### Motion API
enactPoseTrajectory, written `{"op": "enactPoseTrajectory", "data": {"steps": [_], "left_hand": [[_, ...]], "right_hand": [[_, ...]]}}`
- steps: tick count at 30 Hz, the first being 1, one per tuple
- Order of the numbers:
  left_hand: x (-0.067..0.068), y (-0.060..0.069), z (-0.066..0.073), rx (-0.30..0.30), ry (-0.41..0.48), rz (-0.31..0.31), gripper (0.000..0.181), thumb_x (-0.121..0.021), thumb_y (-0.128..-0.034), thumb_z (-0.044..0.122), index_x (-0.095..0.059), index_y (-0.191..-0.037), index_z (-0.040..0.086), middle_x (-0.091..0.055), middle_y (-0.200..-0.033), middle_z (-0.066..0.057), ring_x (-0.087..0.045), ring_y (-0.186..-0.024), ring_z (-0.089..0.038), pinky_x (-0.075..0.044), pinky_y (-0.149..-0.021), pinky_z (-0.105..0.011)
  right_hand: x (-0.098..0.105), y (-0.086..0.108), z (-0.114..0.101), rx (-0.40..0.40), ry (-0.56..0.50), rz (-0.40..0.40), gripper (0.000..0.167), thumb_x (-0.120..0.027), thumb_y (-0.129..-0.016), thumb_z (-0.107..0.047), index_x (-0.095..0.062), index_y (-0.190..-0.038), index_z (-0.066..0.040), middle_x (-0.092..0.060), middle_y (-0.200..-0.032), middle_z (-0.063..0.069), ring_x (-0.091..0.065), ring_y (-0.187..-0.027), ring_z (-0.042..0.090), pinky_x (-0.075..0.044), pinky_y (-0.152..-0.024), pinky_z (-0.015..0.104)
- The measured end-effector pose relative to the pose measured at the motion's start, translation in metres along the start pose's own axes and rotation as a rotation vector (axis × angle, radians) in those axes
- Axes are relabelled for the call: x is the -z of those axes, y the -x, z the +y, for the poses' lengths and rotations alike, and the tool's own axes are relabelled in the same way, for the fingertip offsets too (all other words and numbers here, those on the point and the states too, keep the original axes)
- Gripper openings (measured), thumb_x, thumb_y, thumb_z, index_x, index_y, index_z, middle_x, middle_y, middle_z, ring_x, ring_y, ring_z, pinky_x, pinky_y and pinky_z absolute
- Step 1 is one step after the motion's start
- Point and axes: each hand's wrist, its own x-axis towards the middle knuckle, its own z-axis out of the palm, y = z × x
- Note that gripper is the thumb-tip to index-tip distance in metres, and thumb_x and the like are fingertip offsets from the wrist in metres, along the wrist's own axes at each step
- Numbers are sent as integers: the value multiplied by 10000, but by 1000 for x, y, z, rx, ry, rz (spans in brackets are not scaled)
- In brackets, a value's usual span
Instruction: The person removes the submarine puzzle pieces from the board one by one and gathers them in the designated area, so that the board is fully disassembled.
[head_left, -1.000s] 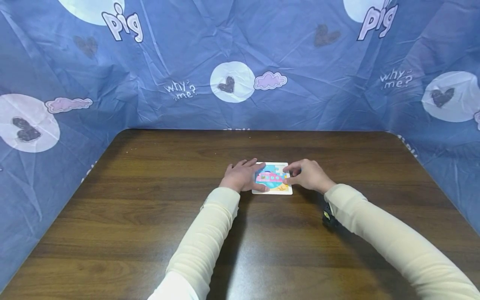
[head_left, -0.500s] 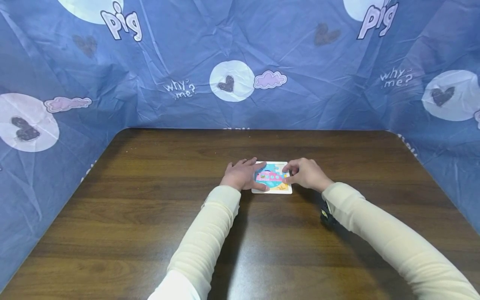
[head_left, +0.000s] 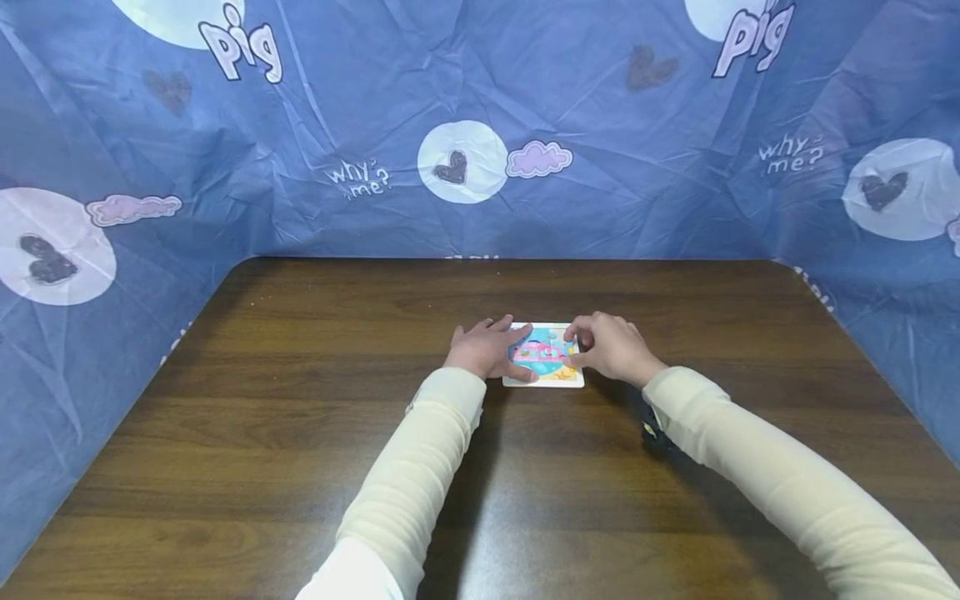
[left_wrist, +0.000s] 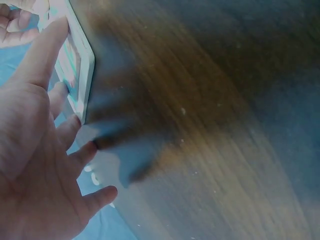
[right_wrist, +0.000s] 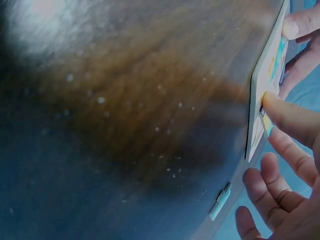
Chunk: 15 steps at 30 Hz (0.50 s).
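Observation:
A square puzzle board with a white border and a pink and blue picture lies flat on the table. The left hand, fingers spread, rests its thumb and index finger on the board's left part. In the left wrist view the left hand has its thumb over the board's rim. The right hand is at the board's right side. Seen from the right wrist, the right hand pinches a small puzzle piece between thumb and index finger at the board's edge, its other fingers loosely bent.
A loose teal piece lies on the table beside the board in the right wrist view; the right hand hides it in the head view. The brown wooden table extends around the board, with a blue patterned cloth hanging behind and at the sides.
The right hand's fingers have shifted slightly, and the pink part of the picture beside them looks different. The left hand stays in place on the board.

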Motion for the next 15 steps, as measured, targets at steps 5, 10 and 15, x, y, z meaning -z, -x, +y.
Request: {"op": "enactPoseTrajectory", "data": {"steps": [5, 10, 15], "left_hand": [[-1, -1, -1, -9, 4, 4, 862, -672, -916, 589, -234, -1624, 364, -151, -1701, 32, -178, -1548, -267, -143, -1226, -582], [-2, -1, -2, -11, 6, 5, 864, -673, -916, 589, -230, -1624, 369, -148, -1701, 35, -178, -1548, -260, -144, -1227, -580], [-2, -1, -2, -14, 3, 8, 863, -675, -915, 588, -234, -1624, 369, -153, -1700, 36, -185, -1546, -257, -150, -1226, -579]], "right_hand": [[1, 3, 1, 38, 41, 19, 321, -880, -794, -237, -740, -1053, -111, -583, -888, 48, -551, -833, 234, -404, -755, 419], [2, 3, 2, 66, 84, 22, 311, -878, -792, -265, -741, -1026, -112, -588, -886, 42, -562, -846, 228, -394, -760, 421], [1, 1, -1, 88, 111, 43, 318, -899, -765, -243, -641, -907, -124, -555, -846, 34, -532, -789, 223, -369, -709, 383]]}}
